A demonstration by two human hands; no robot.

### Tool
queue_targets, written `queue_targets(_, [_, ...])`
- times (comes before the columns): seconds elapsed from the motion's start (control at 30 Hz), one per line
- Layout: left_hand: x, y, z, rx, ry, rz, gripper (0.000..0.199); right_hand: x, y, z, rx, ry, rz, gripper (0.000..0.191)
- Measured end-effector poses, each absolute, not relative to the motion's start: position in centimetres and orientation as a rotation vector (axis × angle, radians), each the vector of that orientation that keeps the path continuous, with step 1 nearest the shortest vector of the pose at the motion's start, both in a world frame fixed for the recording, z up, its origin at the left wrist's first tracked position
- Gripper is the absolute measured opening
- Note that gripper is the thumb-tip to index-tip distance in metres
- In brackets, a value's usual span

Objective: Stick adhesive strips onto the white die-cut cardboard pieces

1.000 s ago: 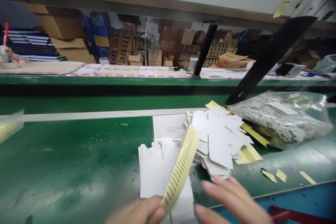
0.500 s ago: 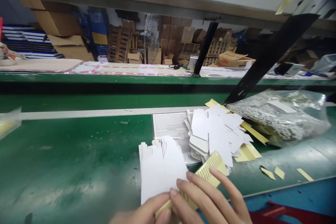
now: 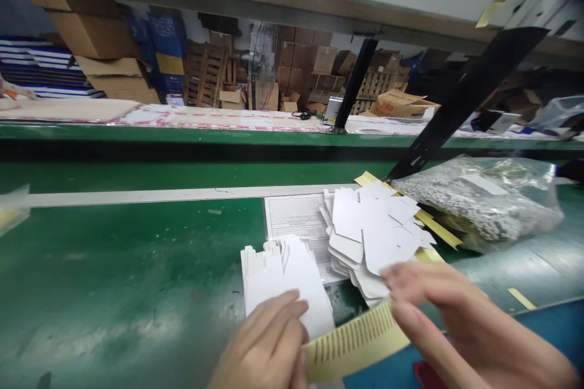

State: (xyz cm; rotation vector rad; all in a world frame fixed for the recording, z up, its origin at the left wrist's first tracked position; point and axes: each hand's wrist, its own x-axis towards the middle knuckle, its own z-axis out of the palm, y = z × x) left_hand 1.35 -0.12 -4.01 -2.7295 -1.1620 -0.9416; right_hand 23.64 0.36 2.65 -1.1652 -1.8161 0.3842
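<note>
Yellow label strip sits at the near edge of the green surface, spanning both hands: left hand closed, pinching its left end, right hand with fingers curled over the right end, grip there blurred. Looks thin, light, floppy backing paper, bows easily, likely slick; best held by both ends, kept taut. White die-cut card stacks just behind; bag of small parts toward the far right
</note>
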Motion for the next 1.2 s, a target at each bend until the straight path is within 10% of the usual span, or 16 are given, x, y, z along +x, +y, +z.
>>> queue_targets(0.33, [2.7, -0.4, -10.5, -2.518, -1.072, -0.544, 0.010, 19.1, 7.1, -3.8, -1.449, -1.657, 1.289, 0.018])
queue_targets(1.2, [3.2, -0.2, -10.7, -2.431, -1.082, -0.627, 0.012, 18.0, 7.4, -4.9, -1.702, -1.825, 1.114, 0.024])
